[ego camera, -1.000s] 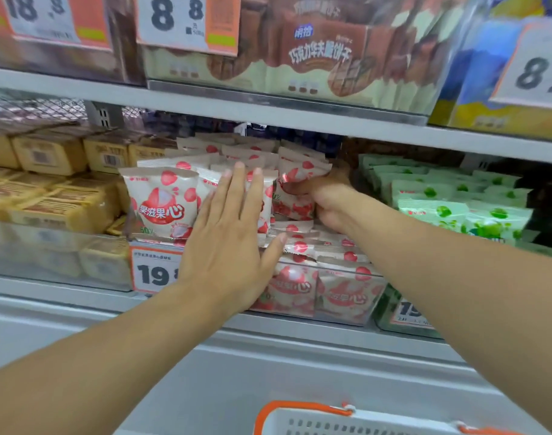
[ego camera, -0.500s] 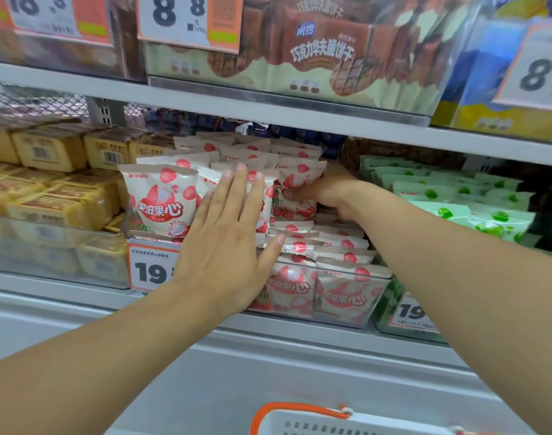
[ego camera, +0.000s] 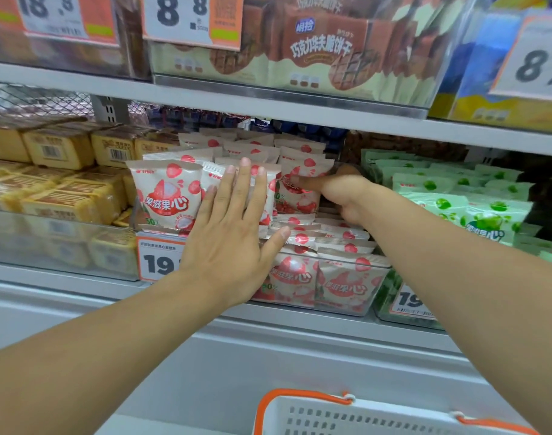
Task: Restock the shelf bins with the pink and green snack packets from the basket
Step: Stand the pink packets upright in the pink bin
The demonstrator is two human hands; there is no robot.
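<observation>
The left hand [ego camera: 229,227] lies flat, fingers straight, pressing on the upright pink packets [ego camera: 169,196] at the front of the clear shelf bin [ego camera: 347,304]. The right hand [ego camera: 337,191] reaches into the same bin, thumb and fingers pinching one pink packet [ego camera: 301,189] standing mid-bin. Green packets [ego camera: 485,215] sit just right of that bin, and the white basket [ego camera: 362,419] with orange handles waits below it.

Both forearms are bare from the frame edge to the wrists, with no sleeve showing. The left hand [ego camera: 230,237] and right hand [ego camera: 340,196] wear nothing. The left hand's nails are short and unpainted.
</observation>
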